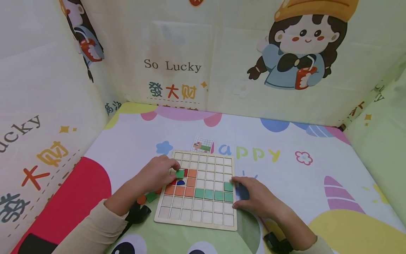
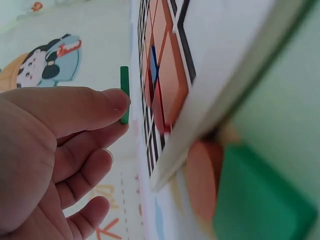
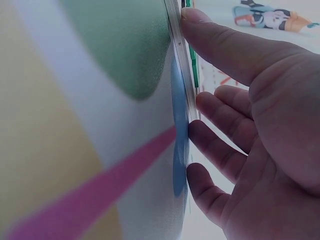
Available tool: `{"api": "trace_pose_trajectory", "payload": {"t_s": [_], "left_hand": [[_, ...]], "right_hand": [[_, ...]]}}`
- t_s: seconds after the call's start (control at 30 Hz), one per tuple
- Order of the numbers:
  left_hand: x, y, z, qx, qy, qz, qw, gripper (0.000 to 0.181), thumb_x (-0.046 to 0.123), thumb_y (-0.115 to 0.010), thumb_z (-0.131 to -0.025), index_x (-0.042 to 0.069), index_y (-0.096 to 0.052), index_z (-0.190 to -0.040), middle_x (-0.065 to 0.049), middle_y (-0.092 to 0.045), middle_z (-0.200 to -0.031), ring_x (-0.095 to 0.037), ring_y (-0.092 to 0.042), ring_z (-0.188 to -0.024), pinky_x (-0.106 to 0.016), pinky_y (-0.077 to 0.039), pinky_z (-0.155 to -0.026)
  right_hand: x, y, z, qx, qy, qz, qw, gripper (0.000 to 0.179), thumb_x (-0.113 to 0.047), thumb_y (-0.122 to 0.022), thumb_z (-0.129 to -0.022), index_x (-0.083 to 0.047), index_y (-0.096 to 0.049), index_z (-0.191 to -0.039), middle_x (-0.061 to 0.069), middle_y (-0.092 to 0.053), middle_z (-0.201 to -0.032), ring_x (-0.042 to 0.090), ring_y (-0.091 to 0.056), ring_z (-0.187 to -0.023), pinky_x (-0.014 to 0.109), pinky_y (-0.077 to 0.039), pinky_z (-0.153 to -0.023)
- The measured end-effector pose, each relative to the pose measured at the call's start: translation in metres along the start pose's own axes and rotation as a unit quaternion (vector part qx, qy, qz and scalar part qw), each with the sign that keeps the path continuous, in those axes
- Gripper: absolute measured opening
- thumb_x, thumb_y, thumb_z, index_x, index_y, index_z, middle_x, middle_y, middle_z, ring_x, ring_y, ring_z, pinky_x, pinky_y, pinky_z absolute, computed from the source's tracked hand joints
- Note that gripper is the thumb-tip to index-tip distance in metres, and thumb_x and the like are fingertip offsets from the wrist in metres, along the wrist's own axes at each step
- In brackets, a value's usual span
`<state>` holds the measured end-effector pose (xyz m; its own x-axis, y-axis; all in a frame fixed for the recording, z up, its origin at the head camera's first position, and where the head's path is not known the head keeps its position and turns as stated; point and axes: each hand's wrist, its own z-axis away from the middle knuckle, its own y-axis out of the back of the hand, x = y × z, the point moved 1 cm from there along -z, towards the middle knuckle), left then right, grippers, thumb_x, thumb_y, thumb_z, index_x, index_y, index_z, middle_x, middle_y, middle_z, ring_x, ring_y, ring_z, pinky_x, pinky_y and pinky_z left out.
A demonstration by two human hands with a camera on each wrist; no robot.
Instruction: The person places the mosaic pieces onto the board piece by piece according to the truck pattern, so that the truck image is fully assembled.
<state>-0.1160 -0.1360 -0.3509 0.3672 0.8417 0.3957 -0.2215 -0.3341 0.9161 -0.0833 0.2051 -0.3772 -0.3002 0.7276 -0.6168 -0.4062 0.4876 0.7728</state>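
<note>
Between thumb and index finger, my left hand [image 1: 158,171] pinches a green square tile [image 1: 179,174] over the left part of a wooden grid board [image 1: 195,226]. Seen edge-on in the left wrist view, that tile [image 2: 125,75] stands off the board's face. My right hand [image 1: 260,195] touches the board's right edge with thumb and fingertips spread apart, holding no tile. On the board, orange tiles [image 1: 179,191], red pieces and a blue half-round piece [image 1: 180,182] sit at left. Several green tiles [image 1: 208,194] run to the right side in a row, one more above its end.
Loose pieces lie left of the board, among them a green tile [image 1: 151,196] and an orange round piece [image 1: 141,199]. A small pattern card [image 1: 202,144] lies behind the board. Printed cloth walls [image 1: 222,70] stand at the back and sides.
</note>
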Motion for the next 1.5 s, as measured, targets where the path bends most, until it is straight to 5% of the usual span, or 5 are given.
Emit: {"api": "trace_pose_trajectory", "payload": {"t_s": [0.33, 0.57, 0.77, 1.5], "left_hand": [[0.022, -0.007, -0.012, 0.006, -0.07, 0.004, 0.9975, 0.011, 0.01, -0.076, -0.086, 0.013, -0.071, -0.095, 0.006, -0.059, -0.082, -0.014, -0.051, -0.081, -0.029, -0.045, -0.069], [0.037, -0.011, -0.019, 0.006, -0.095, 0.005, 0.9954, 0.014, 0.011, -0.075, -0.086, 0.01, -0.072, -0.1, 0.004, -0.064, -0.087, -0.017, -0.056, -0.086, -0.035, -0.048, -0.078], [0.046, -0.016, -0.025, -0.003, -0.093, 0.012, 0.9956, 0.015, 0.015, -0.076, -0.088, 0.011, -0.073, -0.101, 0.004, -0.066, -0.092, -0.017, -0.056, -0.089, -0.038, -0.047, -0.086], [0.069, -0.033, -0.04, -0.03, -0.106, -0.002, 0.9939, 0.015, 0.02, -0.075, -0.089, 0.014, -0.073, -0.103, 0.007, -0.068, -0.095, -0.015, -0.057, -0.089, -0.035, -0.048, -0.083]], "right_hand": [[0.0, 0.0, 0.0, 0.001, 0.005, 0.001, 1.0, 0.076, -0.035, -0.085, -0.08, -0.008, -0.053, -0.143, 0.01, -0.055, -0.14, 0.035, -0.048, -0.131, 0.054, -0.039, -0.104], [0.0, -0.001, -0.001, 0.001, 0.002, 0.001, 1.0, 0.076, -0.035, -0.085, -0.079, -0.008, -0.053, -0.142, 0.01, -0.055, -0.14, 0.035, -0.048, -0.131, 0.054, -0.039, -0.104], [0.0, 0.0, 0.0, 0.0, -0.001, 0.001, 1.0, 0.076, -0.035, -0.085, -0.079, -0.008, -0.053, -0.143, 0.009, -0.055, -0.14, 0.035, -0.048, -0.131, 0.054, -0.039, -0.105], [0.001, 0.0, -0.001, 0.001, -0.004, -0.002, 1.0, 0.076, -0.037, -0.085, -0.08, -0.01, -0.053, -0.143, 0.009, -0.055, -0.141, 0.034, -0.048, -0.131, 0.054, -0.038, -0.105]]}}
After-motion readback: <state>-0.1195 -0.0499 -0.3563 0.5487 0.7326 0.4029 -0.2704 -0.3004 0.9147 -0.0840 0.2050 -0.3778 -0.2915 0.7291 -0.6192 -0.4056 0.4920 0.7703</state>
